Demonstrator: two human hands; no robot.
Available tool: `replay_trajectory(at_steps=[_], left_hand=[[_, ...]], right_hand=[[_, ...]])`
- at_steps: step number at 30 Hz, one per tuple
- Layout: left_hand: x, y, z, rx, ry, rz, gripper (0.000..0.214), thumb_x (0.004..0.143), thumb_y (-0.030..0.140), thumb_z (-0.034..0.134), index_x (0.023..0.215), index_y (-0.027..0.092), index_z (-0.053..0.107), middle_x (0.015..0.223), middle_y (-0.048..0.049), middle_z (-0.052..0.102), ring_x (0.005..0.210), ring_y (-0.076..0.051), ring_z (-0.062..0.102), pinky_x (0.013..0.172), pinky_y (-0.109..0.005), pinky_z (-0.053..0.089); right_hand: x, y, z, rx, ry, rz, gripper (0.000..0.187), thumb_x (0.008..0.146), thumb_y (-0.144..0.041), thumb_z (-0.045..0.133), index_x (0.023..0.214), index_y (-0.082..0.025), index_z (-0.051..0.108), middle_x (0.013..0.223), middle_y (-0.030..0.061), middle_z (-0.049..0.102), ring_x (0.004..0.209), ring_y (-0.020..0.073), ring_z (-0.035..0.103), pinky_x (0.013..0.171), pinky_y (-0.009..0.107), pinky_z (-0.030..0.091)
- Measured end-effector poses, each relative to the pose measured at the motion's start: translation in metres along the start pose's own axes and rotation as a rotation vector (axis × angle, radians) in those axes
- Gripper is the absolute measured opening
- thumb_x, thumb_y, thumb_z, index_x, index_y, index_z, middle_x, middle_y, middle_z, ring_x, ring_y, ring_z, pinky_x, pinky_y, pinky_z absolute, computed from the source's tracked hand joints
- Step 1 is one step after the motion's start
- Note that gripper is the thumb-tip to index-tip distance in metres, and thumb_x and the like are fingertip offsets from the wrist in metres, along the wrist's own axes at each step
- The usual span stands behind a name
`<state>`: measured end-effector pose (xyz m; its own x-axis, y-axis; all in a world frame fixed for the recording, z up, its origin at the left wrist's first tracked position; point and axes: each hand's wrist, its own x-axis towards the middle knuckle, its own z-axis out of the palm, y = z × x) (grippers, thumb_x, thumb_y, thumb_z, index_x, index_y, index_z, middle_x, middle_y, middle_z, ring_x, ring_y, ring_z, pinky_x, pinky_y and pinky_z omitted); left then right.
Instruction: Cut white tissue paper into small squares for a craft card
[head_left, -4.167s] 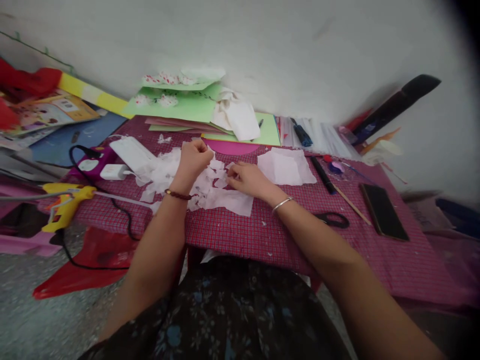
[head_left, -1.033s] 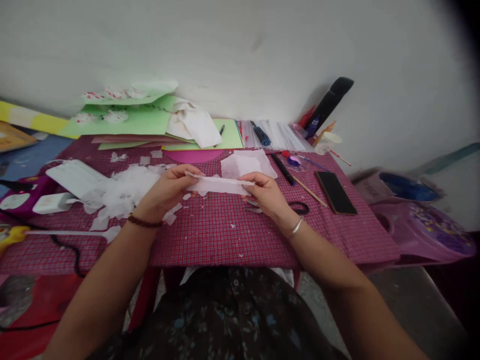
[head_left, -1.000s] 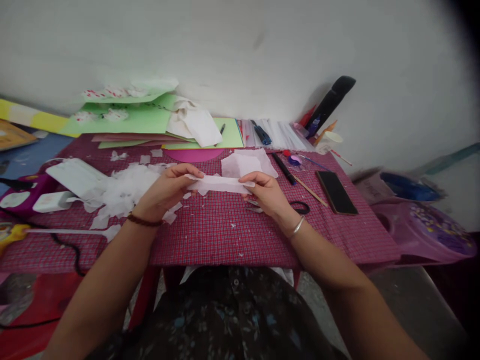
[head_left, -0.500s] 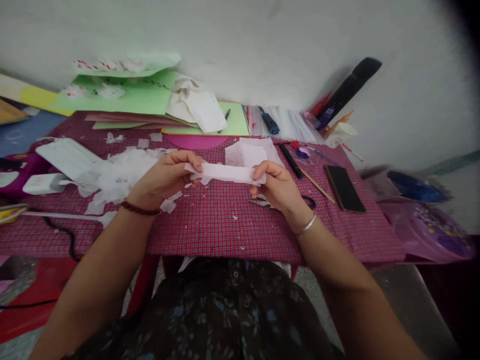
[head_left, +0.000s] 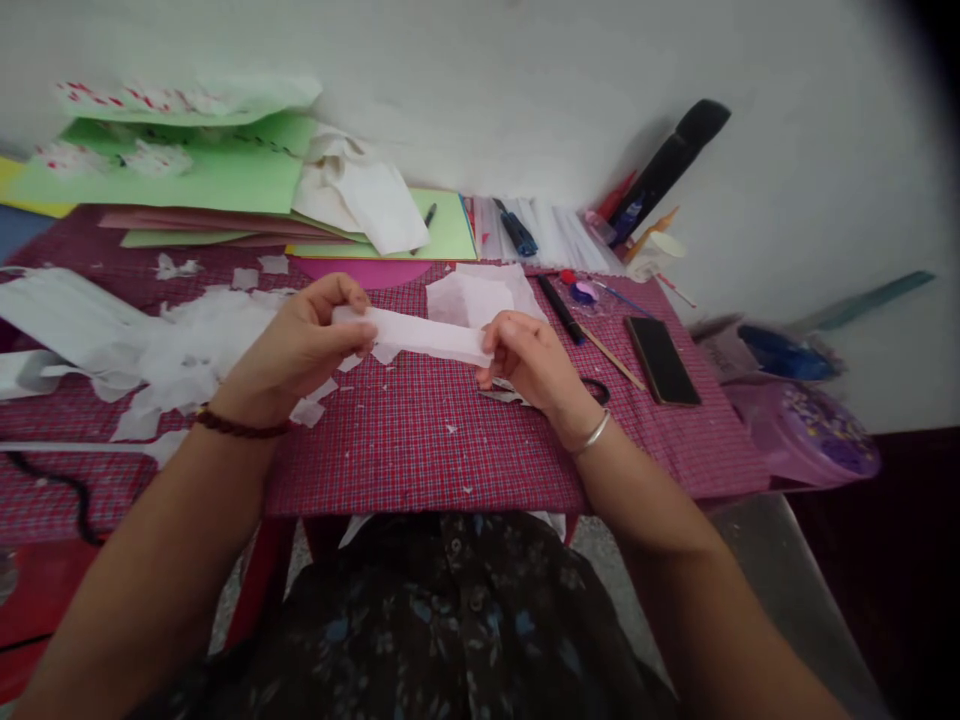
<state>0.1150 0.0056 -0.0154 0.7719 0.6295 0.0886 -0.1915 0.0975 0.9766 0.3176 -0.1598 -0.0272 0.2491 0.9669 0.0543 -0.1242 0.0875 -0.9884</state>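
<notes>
A folded strip of thin white paper (head_left: pixel 431 336) is stretched between my two hands above the checked tablecloth. My left hand (head_left: pixel 319 330) pinches its left end between thumb and fingers, and my right hand (head_left: pixel 523 355) pinches the right end. The strip slopes slightly down to the right. Behind it lie larger white tissue sheets (head_left: pixel 480 292). Scissors (head_left: pixel 596 390) rest on the cloth, partly hidden under my right hand. Left of my left hand spreads a heap of cut white tissue pieces (head_left: pixel 199 335).
Green card sheets (head_left: pixel 187 180) and a white cloth (head_left: pixel 367 195) are stacked at the back. A black marker (head_left: pixel 561 310), a thin wooden stick (head_left: pixel 613 360) and a dark phone (head_left: pixel 664 360) lie to the right. Beyond the table's right edge is a pink tub (head_left: pixel 787 430).
The view has turned a little, so the table's contents appear shifted left. The strip now tilts lower toward my right hand; both hands still hold it.
</notes>
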Motion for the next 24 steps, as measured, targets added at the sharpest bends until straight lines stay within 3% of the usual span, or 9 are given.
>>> replay_trajectory(at_steps=[4, 6, 9, 13, 19, 24], left_hand=[[0.001, -0.001, 0.005, -0.047, 0.035, -0.001, 0.051, 0.067, 0.01, 0.08, 0.113, 0.027, 0.066, 0.074, 0.0057, 0.059, 0.063, -0.011, 0.054, 0.062, -0.026, 0.044], [0.002, -0.003, 0.005, -0.062, 0.043, 0.002, 0.048, 0.066, 0.008, 0.08, 0.109, 0.026, 0.069, 0.075, 0.0044, 0.06, 0.065, -0.011, 0.055, 0.064, -0.026, 0.045], [0.003, -0.006, 0.003, -0.073, 0.054, 0.005, 0.023, 0.065, 0.009, 0.079, 0.084, 0.021, 0.072, 0.077, 0.0006, 0.065, 0.067, -0.012, 0.057, 0.064, -0.027, 0.046], [0.005, -0.008, 0.002, -0.129, 0.065, 0.009, 0.012, 0.069, 0.013, 0.078, 0.074, 0.021, 0.072, 0.077, -0.0013, 0.067, 0.067, -0.013, 0.059, 0.065, -0.026, 0.049], [0.008, -0.007, 0.006, -0.252, 0.078, 0.027, 0.044, 0.064, 0.002, 0.078, 0.102, 0.022, 0.075, 0.074, 0.0022, 0.066, 0.063, -0.01, 0.057, 0.061, -0.021, 0.05], [0.01, -0.005, 0.01, -0.34, 0.144, 0.003, 0.044, 0.068, -0.005, 0.072, 0.103, 0.022, 0.073, 0.076, 0.0028, 0.067, 0.066, -0.01, 0.058, 0.065, -0.022, 0.049]], right_hand=[[0.003, 0.004, 0.008, -0.06, 0.133, -0.056, 0.022, 0.075, -0.032, 0.074, 0.077, -0.025, 0.052, 0.057, -0.0073, 0.058, 0.049, 0.0097, 0.053, 0.051, 0.026, 0.044], [0.005, 0.005, 0.012, -0.008, 0.176, -0.058, 0.029, 0.071, -0.027, 0.076, 0.092, -0.027, 0.056, 0.062, -0.0088, 0.056, 0.051, 0.0099, 0.051, 0.051, 0.026, 0.045], [0.007, 0.007, 0.015, 0.094, 0.139, 0.023, 0.049, 0.068, -0.025, 0.078, 0.113, -0.028, 0.059, 0.069, -0.0088, 0.055, 0.054, 0.0098, 0.05, 0.052, 0.026, 0.046], [0.007, 0.01, 0.016, 0.123, 0.027, 0.18, 0.031, 0.071, -0.031, 0.078, 0.098, -0.021, 0.067, 0.072, -0.0062, 0.057, 0.05, 0.0063, 0.044, 0.047, 0.023, 0.043], [0.006, 0.014, 0.016, 0.008, 0.0, 0.248, 0.017, 0.075, -0.027, 0.075, 0.082, -0.016, 0.065, 0.065, -0.0065, 0.053, 0.046, 0.0042, 0.04, 0.042, 0.022, 0.04], [0.005, 0.013, 0.018, -0.09, -0.017, 0.304, 0.012, 0.078, -0.02, 0.068, 0.073, -0.019, 0.057, 0.059, -0.0067, 0.05, 0.045, 0.0053, 0.039, 0.04, 0.022, 0.035]])
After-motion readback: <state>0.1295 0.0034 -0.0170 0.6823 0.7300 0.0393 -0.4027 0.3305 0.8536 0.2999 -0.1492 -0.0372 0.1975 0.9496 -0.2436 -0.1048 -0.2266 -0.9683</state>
